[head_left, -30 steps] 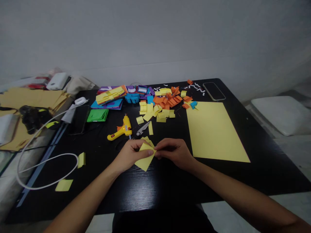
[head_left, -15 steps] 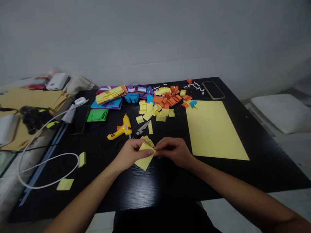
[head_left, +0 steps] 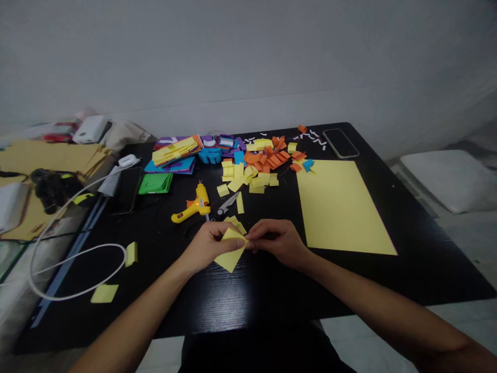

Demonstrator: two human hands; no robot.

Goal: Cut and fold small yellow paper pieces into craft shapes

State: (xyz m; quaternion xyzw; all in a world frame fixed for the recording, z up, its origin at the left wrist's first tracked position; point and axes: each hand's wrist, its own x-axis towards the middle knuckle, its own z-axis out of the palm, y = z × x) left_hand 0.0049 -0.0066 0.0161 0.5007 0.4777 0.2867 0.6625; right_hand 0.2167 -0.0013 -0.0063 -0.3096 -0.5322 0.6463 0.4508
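Note:
Near the front of the black table, my left hand (head_left: 208, 243) is closed on a small yellow paper piece (head_left: 230, 257), its thumb lying on top. My right hand (head_left: 275, 239) pinches the same paper at its right corner; the fingertips of both hands almost meet there. More folded yellow pieces (head_left: 235, 223) lie just behind the paper. Beyond them are scissors (head_left: 227, 204) and a narrow yellow strip (head_left: 240, 202). A yellow glue gun (head_left: 196, 204) lies behind my left hand.
A large yellow sheet (head_left: 341, 207) lies on the table (head_left: 279, 300) at right, a phone (head_left: 340, 143) behind it. Orange pieces (head_left: 267, 160) and a green stack (head_left: 156, 183) sit further back. A white cable (head_left: 77, 298) loops at left, beside loose yellow pieces (head_left: 104, 293).

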